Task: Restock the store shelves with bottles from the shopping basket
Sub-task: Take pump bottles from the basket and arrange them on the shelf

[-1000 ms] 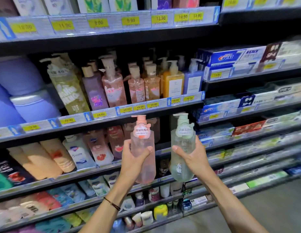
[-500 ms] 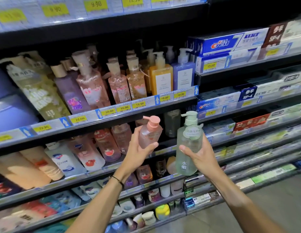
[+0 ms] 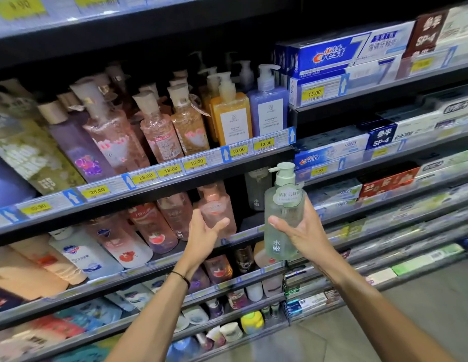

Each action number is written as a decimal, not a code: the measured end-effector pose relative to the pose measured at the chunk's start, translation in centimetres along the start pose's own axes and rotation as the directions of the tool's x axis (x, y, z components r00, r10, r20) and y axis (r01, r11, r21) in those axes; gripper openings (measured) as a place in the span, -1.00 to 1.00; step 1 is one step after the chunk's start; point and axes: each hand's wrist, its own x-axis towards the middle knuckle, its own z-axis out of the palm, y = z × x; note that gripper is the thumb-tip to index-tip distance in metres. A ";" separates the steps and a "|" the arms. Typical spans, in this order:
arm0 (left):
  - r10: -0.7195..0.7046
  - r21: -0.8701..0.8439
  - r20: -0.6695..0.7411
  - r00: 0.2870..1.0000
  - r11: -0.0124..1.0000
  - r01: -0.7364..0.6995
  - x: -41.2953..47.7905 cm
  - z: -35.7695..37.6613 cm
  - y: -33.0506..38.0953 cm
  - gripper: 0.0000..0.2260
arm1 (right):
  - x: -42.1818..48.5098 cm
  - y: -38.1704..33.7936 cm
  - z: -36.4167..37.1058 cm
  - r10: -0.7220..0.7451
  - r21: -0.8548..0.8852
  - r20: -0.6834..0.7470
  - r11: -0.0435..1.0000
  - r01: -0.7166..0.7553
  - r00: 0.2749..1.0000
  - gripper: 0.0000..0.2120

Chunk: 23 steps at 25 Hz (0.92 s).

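I see dark metal shelves [image 3: 149,32] with yellow price tags [image 3: 145,176] along their rails, Crest toothpaste boxes [image 3: 345,52] stacked at the right, and a pale grey floor [image 3: 431,309] below.

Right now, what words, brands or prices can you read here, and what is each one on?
"Crest": blue toothpaste box.
"SP-4": brown box.
"15.00": toothpaste price tag.
"10.00": price tag under the orange bottle.
"18.00": next tag leftward.
"28.00": tag further left.
"水嫩": green bottle in the right hand.
Pink bottle in the left hand: label blurred, unreadable.
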 end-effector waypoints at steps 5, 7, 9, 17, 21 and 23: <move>-0.049 0.143 -0.054 0.997 0.988 0.056 0.8 0.4 0.3 -0.57 | 0.4 0.0 0.4 -0.015 -0.074 -0.009 0.997 0.014 1.000 -0.41; -0.036 0.153 -0.051 0.998 0.987 0.044 0.5 0.6 0.5 -0.60 | 0.6 0.0 0.5 -0.034 -0.131 -0.047 0.991 0.028 0.998 -0.43; -0.036 0.165 -0.050 0.998 0.985 0.043 0.3 0.8 0.4 -0.62 | 1.0 0.2 0.6 -0.060 -0.171 -0.072 0.984 0.047 0.996 -0.42; -0.002 0.162 -0.049 0.999 0.987 0.010 -0.7 1.1 -0.4 -0.60 | 1.9 1.7 1.7 -0.150 -0.287 -0.111 0.951 0.113 0.982 -0.38; 0.168 0.514 -0.063 0.984 0.850 -0.112 -2.4 0.3 -4.3 -0.44 | 2.5 2.5 2.1 -0.130 -0.294 -0.153 0.953 0.080 0.980 -0.32; 0.291 0.731 -0.020 0.956 0.657 -0.185 -3.5 -0.1 -6.3 -0.53 | 2.9 2.7 2.3 -0.114 -0.297 -0.176 0.953 0.058 0.978 -0.27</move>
